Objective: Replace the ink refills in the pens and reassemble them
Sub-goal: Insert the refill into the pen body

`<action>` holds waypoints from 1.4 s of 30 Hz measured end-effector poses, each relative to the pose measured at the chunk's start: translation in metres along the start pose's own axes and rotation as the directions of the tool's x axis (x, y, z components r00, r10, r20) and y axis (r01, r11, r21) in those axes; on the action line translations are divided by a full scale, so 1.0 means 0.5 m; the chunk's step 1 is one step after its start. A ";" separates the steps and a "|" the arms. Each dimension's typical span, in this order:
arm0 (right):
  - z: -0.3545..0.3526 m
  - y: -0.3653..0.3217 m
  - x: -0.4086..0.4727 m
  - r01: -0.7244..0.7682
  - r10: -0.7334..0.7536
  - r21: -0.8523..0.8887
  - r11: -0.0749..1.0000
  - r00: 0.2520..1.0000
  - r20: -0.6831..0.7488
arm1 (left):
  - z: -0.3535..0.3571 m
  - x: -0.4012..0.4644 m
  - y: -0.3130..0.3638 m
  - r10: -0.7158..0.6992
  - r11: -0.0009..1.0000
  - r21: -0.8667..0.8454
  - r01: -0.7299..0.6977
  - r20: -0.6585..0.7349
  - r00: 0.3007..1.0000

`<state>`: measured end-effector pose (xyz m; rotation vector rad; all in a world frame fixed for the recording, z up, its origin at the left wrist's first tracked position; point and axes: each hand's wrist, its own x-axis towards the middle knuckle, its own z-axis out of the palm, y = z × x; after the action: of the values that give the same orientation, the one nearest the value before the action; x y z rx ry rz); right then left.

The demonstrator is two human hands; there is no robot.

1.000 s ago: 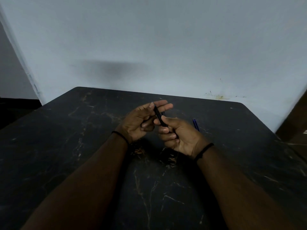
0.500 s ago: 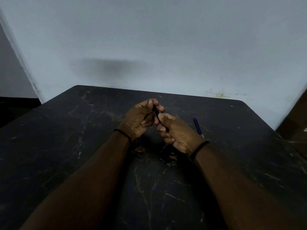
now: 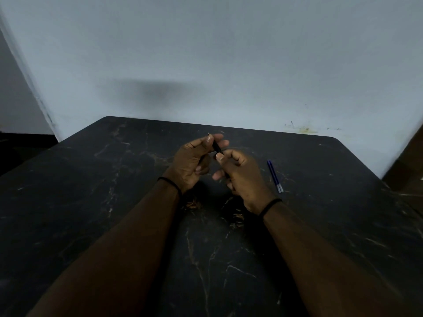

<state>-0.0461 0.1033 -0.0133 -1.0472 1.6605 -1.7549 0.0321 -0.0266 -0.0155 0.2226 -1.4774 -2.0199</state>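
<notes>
A black pen (image 3: pixel 217 148) is held above the middle of the dark marble table (image 3: pixel 96 202), tilted with its tip pointing up and away. My left hand (image 3: pixel 192 163) pinches its upper end between thumb and fingertips. My right hand (image 3: pixel 240 177) grips the lower part of the barrel, thumb pressed on top; most of the barrel is hidden in the palm. Two blue ink refills (image 3: pixel 274 176) lie side by side on the table, just right of my right hand.
The table's far edge meets a pale wall (image 3: pixel 217 65). A dark floor gap shows at the left (image 3: pixel 13 152), and a brown piece of furniture stands at the far right (image 3: pixel 409 170).
My left fingers, spread open a second ago, closed onto the pen's upper end. Both hands stayed together over the table's middle.
</notes>
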 end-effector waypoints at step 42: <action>0.007 0.017 0.017 0.054 -0.082 -0.305 0.951 0.993 -0.080 | -0.026 0.001 -0.009 -0.023 0.999 0.031 0.026 -0.099 0.995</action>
<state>-0.0492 0.0934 -0.0204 -1.1846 2.0209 -1.6451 0.0363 -0.0366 -0.0242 0.3500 -1.4527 -1.9763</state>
